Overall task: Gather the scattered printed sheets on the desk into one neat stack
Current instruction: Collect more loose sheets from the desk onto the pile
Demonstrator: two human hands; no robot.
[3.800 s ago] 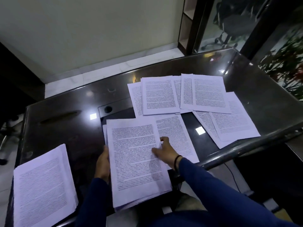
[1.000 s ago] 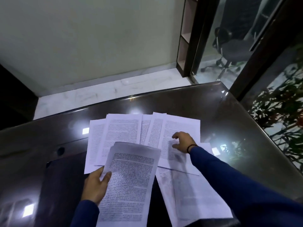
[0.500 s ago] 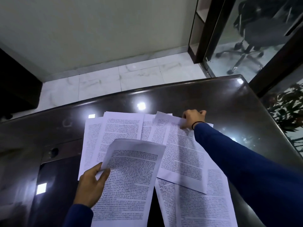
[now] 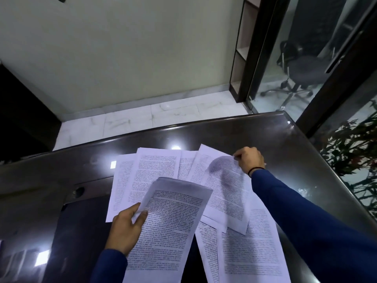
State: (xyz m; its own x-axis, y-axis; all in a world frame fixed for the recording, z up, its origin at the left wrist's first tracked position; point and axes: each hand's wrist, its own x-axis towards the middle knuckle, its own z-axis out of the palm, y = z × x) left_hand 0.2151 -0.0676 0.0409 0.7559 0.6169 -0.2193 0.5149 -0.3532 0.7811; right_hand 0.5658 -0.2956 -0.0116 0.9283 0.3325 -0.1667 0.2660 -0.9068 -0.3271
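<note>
Gripping one bundle, left hand; right hand fingers pinch one sheet.

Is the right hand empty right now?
No, the right hand pinches the far corner of a printed sheet, curling it up off the desk.

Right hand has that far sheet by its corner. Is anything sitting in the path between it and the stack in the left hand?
Nothing visible. The right hand pinches the far sheet at its top corner; only flat loose sheets lie between it and the held stack in the left hand.
</note>
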